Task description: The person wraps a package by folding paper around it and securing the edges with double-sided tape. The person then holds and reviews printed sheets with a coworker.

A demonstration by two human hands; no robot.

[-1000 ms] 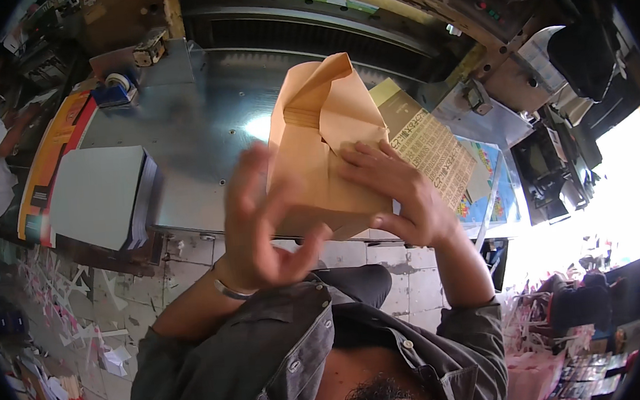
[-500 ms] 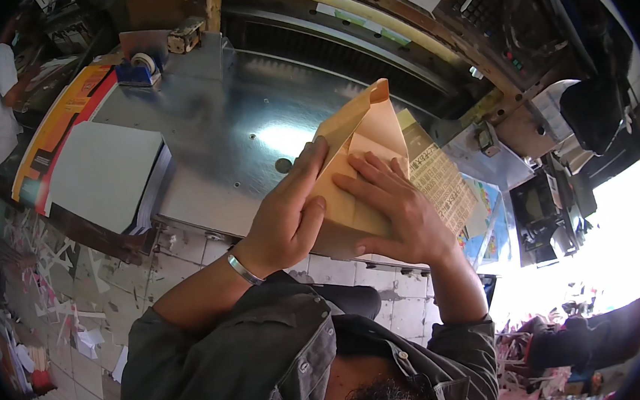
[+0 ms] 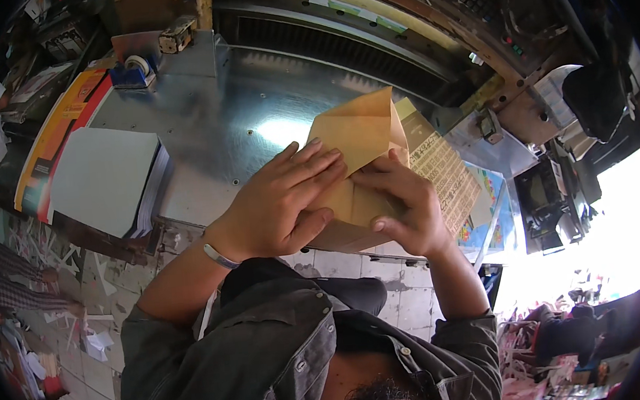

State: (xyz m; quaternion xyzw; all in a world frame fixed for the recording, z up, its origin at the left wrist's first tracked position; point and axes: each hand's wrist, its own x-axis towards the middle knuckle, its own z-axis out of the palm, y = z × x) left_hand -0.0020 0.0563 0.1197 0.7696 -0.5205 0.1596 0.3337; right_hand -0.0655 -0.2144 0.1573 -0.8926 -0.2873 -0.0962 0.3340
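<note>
Laying the left hand (image 3: 282,199) flat and ungripping, with outstretched fingers, on the upper flap of a tan paper bag (image 3: 358,125); bending the right hand (image 3: 410,204) over the front, with the thumb apart, impossible to tell whether pinching an edge. Plain and matte, creased along straight folds, peaked to a corner at the far end, with a paler side fold at right. Lying near the front edge of the metal table (image 3: 199,138), just beside a patterned yellowish sheet (image 3: 442,179).
</note>
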